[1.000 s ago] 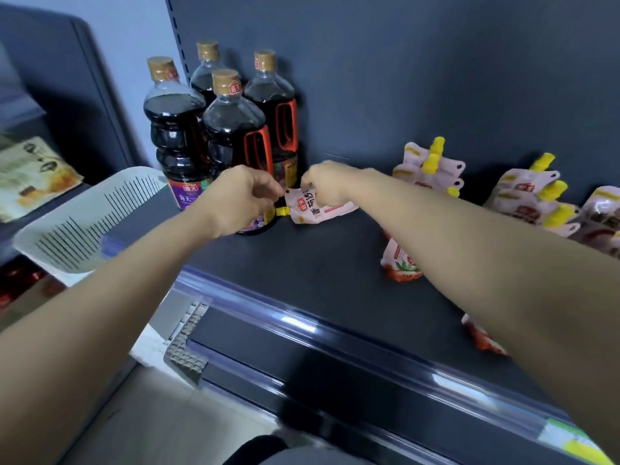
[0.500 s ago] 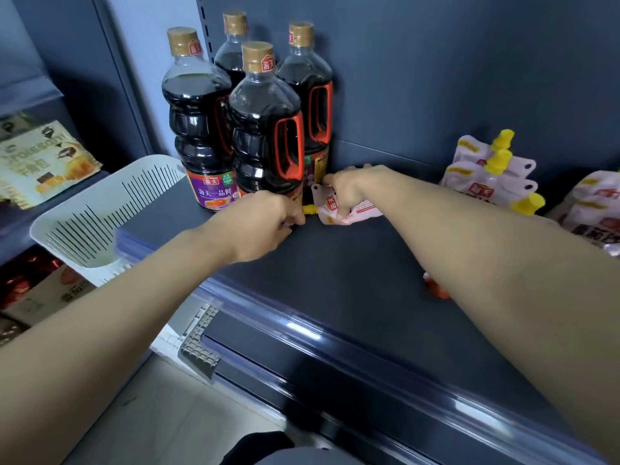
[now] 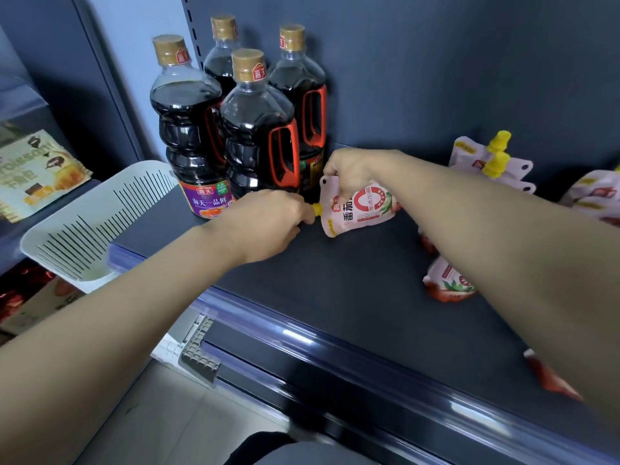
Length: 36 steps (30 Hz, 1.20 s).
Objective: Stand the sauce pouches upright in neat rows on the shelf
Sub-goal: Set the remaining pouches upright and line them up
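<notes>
1. Shelf (image 3: 335, 297): dark deck, largely bare across the middle. Four soy sauce bottles (image 3: 258, 129) stand at the back left corner. Other pouches sit to the right: a leaning group with yellow spouts (image 3: 493, 162) against the back panel, one fallen pouch (image 3: 449, 283) beside the right forearm, and a red one (image 3: 550, 380) near the front edge, partly hidden by the arm. A white basket (image 3: 84, 223) hangs off the shelf's left end.

2. Change noted: over the last second the held pouch (image 3: 359, 209) has been carried back toward the bottles, and its printed face has turned toward the camera. It now lies sideways, spout pointing left, its upper edge raised under the right hand. Judgement: the pouch has reached its intended spot beside the bottles but is not yet upright; tipping it onto its base remains to be done.

3. Right hand (image 3: 355, 169): closed over the pouch's upper edge from behind, fingers curled around it. The pouch hangs below and in front of this hand, touching it.

4. Left hand (image 3: 268, 219): fingers drawn together, pinching the yellow spout cap (image 3: 316, 208) at the pouch's left end. The pouch lies immediately right of this hand, just in front of the nearest bottle.
</notes>
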Each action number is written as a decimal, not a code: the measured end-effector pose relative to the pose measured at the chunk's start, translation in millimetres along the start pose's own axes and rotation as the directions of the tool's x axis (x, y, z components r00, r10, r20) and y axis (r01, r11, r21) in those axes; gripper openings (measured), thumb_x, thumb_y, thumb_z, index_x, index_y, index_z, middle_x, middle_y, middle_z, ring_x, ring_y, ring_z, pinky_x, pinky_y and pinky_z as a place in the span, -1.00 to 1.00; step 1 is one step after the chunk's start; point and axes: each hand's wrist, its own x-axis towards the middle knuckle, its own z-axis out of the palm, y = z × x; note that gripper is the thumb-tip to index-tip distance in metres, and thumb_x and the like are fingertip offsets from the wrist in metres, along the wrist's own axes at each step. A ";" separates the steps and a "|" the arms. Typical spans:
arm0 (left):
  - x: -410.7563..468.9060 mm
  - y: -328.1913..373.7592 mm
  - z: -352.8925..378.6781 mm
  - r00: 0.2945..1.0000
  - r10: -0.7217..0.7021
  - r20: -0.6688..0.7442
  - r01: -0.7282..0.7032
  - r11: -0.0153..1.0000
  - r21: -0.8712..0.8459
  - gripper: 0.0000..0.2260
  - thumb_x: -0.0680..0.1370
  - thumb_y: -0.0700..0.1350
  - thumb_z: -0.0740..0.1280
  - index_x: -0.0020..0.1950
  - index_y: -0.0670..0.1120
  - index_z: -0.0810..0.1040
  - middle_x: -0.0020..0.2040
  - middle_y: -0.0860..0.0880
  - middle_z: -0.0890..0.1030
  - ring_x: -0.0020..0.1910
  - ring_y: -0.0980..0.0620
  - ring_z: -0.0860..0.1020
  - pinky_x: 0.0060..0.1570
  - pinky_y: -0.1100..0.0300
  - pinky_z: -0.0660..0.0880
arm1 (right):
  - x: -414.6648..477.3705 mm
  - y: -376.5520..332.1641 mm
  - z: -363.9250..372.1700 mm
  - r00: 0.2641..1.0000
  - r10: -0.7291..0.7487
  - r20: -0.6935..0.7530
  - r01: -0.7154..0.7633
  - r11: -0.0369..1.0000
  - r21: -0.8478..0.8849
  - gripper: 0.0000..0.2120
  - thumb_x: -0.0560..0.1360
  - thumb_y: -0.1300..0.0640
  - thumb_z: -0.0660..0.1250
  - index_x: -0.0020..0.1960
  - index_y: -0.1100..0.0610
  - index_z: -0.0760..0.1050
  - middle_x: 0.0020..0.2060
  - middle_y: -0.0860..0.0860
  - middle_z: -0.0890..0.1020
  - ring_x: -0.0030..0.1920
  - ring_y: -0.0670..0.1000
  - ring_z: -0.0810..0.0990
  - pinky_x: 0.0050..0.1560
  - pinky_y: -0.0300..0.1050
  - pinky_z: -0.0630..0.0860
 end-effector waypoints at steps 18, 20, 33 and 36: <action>-10.4 43.7 -46.7 0.951 0.001 -0.310 -0.046 0.990 -0.137 -0.83 0.49 -0.24 0.26 0.00 -0.13 0.61 -0.02 -0.12 0.65 -0.03 -0.19 0.58 -0.03 -0.05 0.52 | -105.1 -7.1 -20.2 0.954 0.067 -0.293 -0.063 0.998 0.022 -0.82 0.39 0.18 0.40 -0.02 0.18 0.62 -0.11 0.05 0.61 0.08 0.14 0.53 -0.03 -0.06 0.28; -16.8 52.3 -49.0 0.942 0.002 -0.336 -0.055 0.988 -0.147 -0.83 0.48 -0.26 0.26 -0.02 -0.15 0.62 -0.03 -0.12 0.65 -0.06 -0.18 0.58 -0.05 -0.05 0.52 | -117.6 -14.0 -16.5 0.963 0.021 -0.269 -0.029 0.999 -0.026 -0.78 0.39 0.18 0.40 0.02 0.19 0.63 -0.07 0.06 0.64 0.09 0.15 0.55 0.00 -0.02 0.32; -42.4 114.8 -47.3 0.926 -0.037 -0.376 -0.030 0.985 -0.169 -0.87 0.49 -0.21 0.29 -0.05 -0.18 0.60 -0.09 -0.14 0.62 -0.13 -0.16 0.56 -0.10 0.01 0.50 | -207.9 -18.2 -3.3 0.994 0.013 -0.108 -0.028 0.990 -0.136 -0.60 0.40 0.12 0.44 -0.45 0.18 0.29 -0.52 0.05 0.30 -0.48 0.02 0.27 -0.48 -0.20 0.20; -40.9 128.4 -41.5 0.936 -0.051 -0.349 -0.019 0.981 -0.195 -0.86 0.50 -0.14 0.32 -0.03 -0.18 0.59 -0.10 -0.12 0.57 -0.12 -0.14 0.54 -0.08 0.00 0.49 | -223.1 -6.8 5.6 0.992 0.060 -0.111 -0.074 0.989 -0.127 -0.59 0.41 0.09 0.44 -0.44 0.17 0.28 -0.51 0.05 0.32 -0.48 0.00 0.29 -0.44 -0.20 0.25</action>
